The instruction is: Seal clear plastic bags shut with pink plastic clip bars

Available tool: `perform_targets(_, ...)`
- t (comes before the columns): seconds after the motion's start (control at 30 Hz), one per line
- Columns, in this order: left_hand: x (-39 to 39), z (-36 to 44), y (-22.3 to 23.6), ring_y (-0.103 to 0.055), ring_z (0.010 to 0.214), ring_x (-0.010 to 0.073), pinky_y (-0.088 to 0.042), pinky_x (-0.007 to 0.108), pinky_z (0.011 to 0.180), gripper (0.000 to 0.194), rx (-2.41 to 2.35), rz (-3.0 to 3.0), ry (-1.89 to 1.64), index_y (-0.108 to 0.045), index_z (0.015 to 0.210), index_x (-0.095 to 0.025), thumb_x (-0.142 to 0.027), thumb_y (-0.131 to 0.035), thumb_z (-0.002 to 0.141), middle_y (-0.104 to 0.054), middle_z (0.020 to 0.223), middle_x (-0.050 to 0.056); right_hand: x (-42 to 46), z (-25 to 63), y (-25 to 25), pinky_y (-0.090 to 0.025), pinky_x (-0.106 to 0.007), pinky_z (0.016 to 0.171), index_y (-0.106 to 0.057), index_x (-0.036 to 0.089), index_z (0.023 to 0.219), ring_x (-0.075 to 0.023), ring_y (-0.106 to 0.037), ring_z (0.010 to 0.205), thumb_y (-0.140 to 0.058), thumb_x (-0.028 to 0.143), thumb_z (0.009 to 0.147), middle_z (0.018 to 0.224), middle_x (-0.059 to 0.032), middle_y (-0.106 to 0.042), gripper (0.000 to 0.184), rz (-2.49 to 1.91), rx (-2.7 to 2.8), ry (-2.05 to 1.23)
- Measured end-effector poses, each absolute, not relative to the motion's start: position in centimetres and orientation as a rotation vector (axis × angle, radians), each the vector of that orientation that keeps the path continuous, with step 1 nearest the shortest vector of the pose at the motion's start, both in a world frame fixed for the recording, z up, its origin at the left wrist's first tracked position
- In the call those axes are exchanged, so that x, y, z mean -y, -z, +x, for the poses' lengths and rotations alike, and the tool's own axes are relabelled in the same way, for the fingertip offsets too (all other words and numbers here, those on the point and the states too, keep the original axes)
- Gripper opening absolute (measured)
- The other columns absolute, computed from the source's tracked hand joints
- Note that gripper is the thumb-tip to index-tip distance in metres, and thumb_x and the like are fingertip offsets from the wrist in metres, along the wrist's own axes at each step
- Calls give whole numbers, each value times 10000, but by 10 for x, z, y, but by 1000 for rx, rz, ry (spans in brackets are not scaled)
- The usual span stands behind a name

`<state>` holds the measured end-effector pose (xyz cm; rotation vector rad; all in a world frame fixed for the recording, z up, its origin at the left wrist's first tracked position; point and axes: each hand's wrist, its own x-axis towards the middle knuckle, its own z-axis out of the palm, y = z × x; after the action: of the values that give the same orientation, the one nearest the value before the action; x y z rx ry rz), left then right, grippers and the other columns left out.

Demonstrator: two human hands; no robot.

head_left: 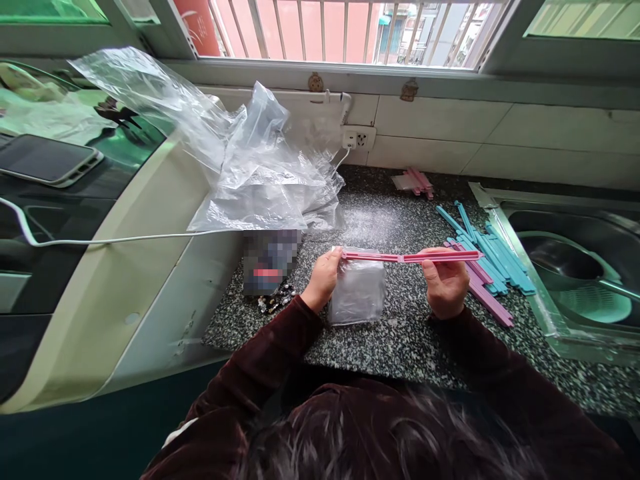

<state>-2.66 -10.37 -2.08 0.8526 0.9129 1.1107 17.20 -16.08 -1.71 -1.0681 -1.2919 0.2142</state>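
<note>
A long pink sealing clip runs level across the top of a small clear plastic bag over the speckled counter. My left hand pinches the clip's left end together with the bag's top edge. At the other end my right hand grips the clip, fingers curled round it. The bag hangs below the clip between both hands.
A pile of blue and pink clips lies right of my right hand, beside a steel sink. More pink clips sit by the wall. Crumpled clear bags are heaped at the back left. A phone rests on a white appliance.
</note>
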Motion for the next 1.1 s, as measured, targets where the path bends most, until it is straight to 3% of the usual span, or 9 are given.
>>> perform_targets(0.43,103,-26,21,-522,579,118,-412,237,619,264,-891,811,-1080,-626,630,-132,-359,-593,761,-610,583,-1,161,173,23,-504,-370,788,-579,195,953,-183,-607,838,-653,235,755,883,-46,-621,215,-1198,1564,-211)
perform_targets(1.1,105,-27,19,-519,563,117,-399,226,570,283,-851,804,-1052,-613,608,-133,-404,-671,665,-605,556,-8,159,171,17,-508,-370,733,-621,213,838,-182,-606,769,-639,204,765,793,-36,-651,76,-1150,1685,-174)
